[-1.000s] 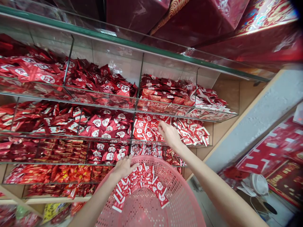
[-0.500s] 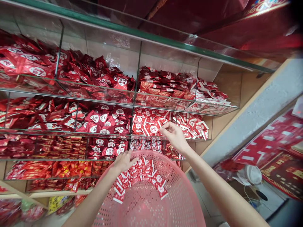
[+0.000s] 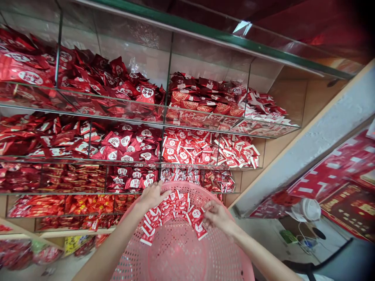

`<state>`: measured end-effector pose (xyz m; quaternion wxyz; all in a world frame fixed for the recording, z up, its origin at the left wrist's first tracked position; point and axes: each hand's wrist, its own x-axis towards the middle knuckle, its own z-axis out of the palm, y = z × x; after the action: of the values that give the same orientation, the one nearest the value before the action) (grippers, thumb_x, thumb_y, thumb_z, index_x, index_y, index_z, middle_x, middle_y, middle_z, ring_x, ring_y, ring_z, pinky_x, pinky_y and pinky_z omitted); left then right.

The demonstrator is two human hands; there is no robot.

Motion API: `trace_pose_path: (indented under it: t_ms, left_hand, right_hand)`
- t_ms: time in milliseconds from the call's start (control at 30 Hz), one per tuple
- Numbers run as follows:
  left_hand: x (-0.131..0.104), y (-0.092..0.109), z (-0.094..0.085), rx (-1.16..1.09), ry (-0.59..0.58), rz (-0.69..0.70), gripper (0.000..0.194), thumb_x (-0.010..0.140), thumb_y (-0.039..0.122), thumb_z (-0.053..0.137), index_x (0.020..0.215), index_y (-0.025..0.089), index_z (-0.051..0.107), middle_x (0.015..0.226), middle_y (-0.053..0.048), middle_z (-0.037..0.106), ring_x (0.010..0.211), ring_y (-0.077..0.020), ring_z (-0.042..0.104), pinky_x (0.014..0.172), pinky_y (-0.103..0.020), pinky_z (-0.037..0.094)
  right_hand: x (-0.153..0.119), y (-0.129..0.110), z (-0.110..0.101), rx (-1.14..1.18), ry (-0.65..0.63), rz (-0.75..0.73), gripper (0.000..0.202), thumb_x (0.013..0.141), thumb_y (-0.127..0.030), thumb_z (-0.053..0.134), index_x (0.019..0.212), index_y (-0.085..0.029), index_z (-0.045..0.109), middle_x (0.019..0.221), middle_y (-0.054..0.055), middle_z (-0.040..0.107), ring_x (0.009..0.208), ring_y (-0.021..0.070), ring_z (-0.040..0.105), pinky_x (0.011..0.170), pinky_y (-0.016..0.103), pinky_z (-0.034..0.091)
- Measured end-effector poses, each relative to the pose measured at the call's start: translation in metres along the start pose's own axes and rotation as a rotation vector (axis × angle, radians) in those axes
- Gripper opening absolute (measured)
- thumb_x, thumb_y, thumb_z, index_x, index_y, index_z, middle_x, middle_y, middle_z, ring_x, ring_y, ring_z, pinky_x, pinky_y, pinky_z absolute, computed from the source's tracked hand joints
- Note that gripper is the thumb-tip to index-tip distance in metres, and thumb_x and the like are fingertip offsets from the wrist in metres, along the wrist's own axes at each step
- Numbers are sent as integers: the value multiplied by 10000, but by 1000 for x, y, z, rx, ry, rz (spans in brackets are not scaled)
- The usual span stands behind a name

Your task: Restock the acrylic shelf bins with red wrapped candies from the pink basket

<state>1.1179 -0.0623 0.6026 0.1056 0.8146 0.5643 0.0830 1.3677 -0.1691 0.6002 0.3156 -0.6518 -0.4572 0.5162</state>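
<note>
A pink perforated basket (image 3: 187,269) is at the bottom centre, with small red-and-white packets (image 3: 175,205) fanned along its far inside wall. My left hand (image 3: 154,195) grips the basket's far left rim, thumb inside. Inside the right part of the basket, my right hand (image 3: 213,214) has its fingers pinched at the edge of a red packet (image 3: 195,213) in the row. Beyond the basket, a compartment of similar red-and-white packets (image 3: 187,146) lies on the glass-fronted shelf.
Glass-fronted shelves (image 3: 117,117) with dividers hold heaps of red packets across the left and middle. A wooden side panel (image 3: 272,156) slants at the right. Beside it are a white cup (image 3: 310,209), a cable and a dark red box (image 3: 351,210). Bagged goods (image 3: 17,253) lie lower left.
My right hand has moved down from the shelf compartment into the basket, to the right end of the packet row. My left hand stays on the rim. The view has shifted slightly.
</note>
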Motion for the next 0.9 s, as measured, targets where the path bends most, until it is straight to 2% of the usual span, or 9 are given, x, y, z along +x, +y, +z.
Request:
trace_pose_path:
  t_ms: [67, 233, 467, 700, 900]
  left_hand:
    - [0, 0, 0, -6, 2, -2, 675, 755, 672, 201, 1091, 151, 468, 985, -137, 595, 895, -262, 571, 716, -342, 426]
    - [-1, 0, -1, -5, 7, 5, 681, 755, 673, 202, 1099, 148, 469, 986, -137, 594, 892, -264, 572, 721, -344, 430]
    - [-1, 0, 0, -15, 1, 8, 680, 762, 660, 205, 1117, 138, 460, 1001, -141, 599, 930, -269, 561, 751, -353, 425]
    - [-2, -1, 2, -13, 10, 1, 649, 764, 653, 218, 1095, 155, 469, 999, -130, 599, 917, -260, 568, 727, -333, 428]
    - [-1, -2, 3, -5, 12, -12, 627, 758, 651, 248, 1076, 157, 466, 1007, -127, 589, 899, -251, 575, 727, -320, 430]
  right_hand:
    - [-1, 5, 1, 34, -30, -22, 208, 640, -270, 472, 819, -221, 377, 491, -71, 539, 425, 107, 515, 420, 202, 383]
    - [-3, 10, 0, -34, -57, -3, 84, 644, -237, 428, 717, -197, 423, 492, -55, 521, 404, 89, 482, 407, 193, 359]
    - [0, 12, -1, -125, 26, -77, 110, 657, -290, 397, 725, -208, 422, 495, -49, 515, 432, 117, 522, 438, 219, 395]
    - [5, 1, 7, -172, 81, -37, 80, 675, -249, 373, 721, -209, 425, 595, -30, 513, 419, 107, 501, 372, 213, 403]
    - [11, 6, 8, -149, 96, 22, 90, 691, -269, 406, 750, -210, 439, 681, -20, 548, 474, 101, 537, 407, 205, 440]
